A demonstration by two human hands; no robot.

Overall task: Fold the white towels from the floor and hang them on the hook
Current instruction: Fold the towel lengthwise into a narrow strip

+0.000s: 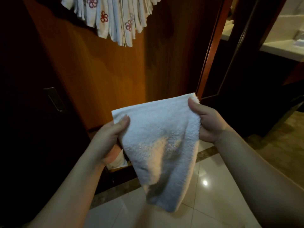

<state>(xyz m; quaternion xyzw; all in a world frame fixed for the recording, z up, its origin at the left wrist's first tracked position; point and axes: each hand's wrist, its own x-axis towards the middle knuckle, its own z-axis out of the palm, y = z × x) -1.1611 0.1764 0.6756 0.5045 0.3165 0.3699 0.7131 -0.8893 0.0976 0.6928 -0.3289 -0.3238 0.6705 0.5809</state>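
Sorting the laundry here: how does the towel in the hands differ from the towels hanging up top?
The held towel is plain white; the hanging towels carry red flower emblems. The held towel is one piece, gripped at its top corners by the left hand and right hand; the hanging towels fan out as a bunch of narrow folded strips. Both are white cloth.

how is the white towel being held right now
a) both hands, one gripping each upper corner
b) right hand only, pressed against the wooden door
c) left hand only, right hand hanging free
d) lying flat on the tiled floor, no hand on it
a: the left hand grips the upper left corner of the white towel and the right hand grips its upper right corner, so it hangs between them above the floor.
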